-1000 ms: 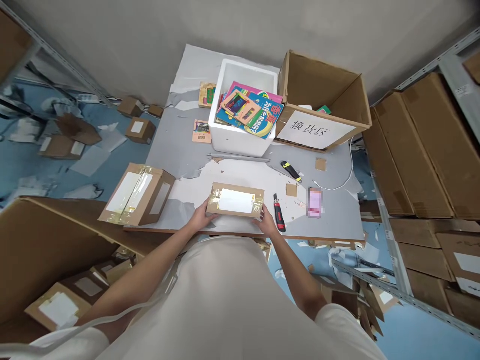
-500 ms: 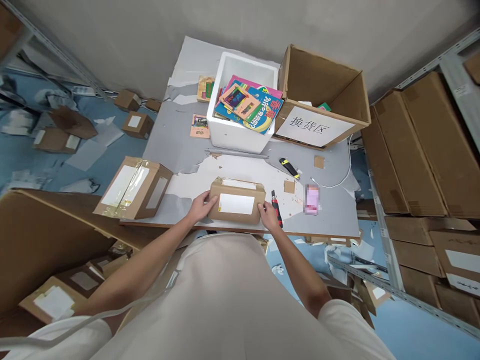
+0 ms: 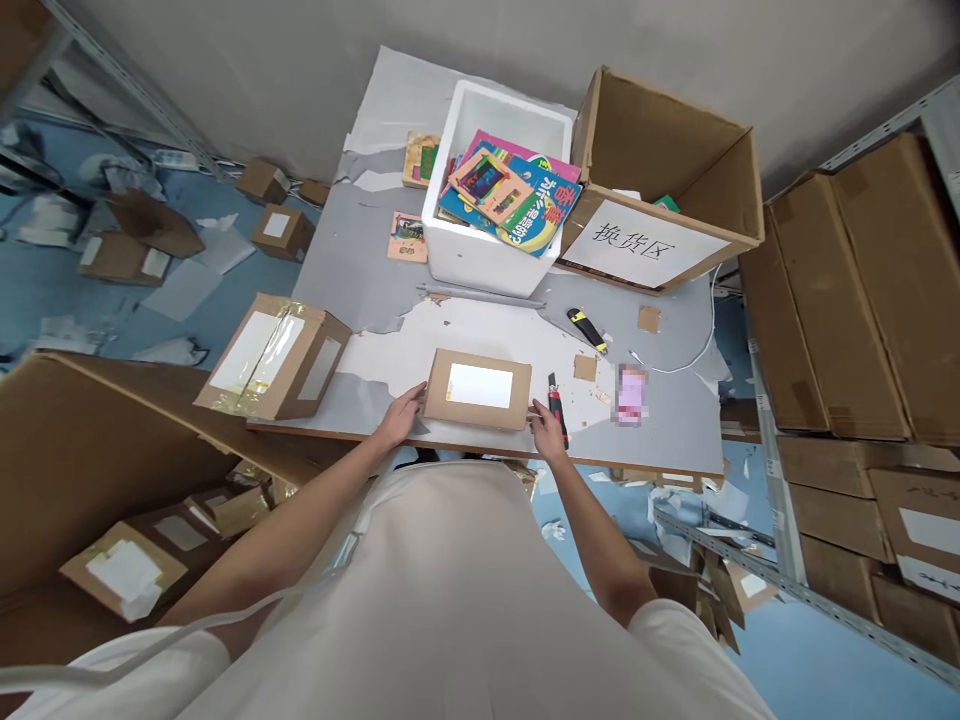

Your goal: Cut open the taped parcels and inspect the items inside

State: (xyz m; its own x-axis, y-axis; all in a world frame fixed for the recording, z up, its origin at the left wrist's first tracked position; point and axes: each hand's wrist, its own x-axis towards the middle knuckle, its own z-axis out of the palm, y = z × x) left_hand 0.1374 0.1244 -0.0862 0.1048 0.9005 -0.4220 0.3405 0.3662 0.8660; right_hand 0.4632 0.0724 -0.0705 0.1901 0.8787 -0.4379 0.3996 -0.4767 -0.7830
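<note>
A small brown cardboard box (image 3: 480, 415) with a white label on its upper face lies at the front of the table, label side up. At its left end is my left hand (image 3: 401, 416), fingers curved against the edge. My right hand (image 3: 548, 432) has its fingertips at the opposite end, so the box sits between both hands. Just beside my right hand lies a red and black utility knife (image 3: 556, 405). Farther back is a yellow and black cutter (image 3: 587, 331). The undersides of the fingers are partly hidden.
A white foam box (image 3: 487, 265) full of books and an open carton (image 3: 675, 262) with a handwritten sign stand at the back. A taped box (image 3: 326, 370) sits at the left. Cardboard scraps (image 3: 585, 368), a pink item (image 3: 631, 394) and a white cable (image 3: 686, 366) are at the right.
The small box has tipped back so its labelled face now points upward instead of toward me. My hands have shifted to its ends, thumbs off the front face. The view has moved slightly.
</note>
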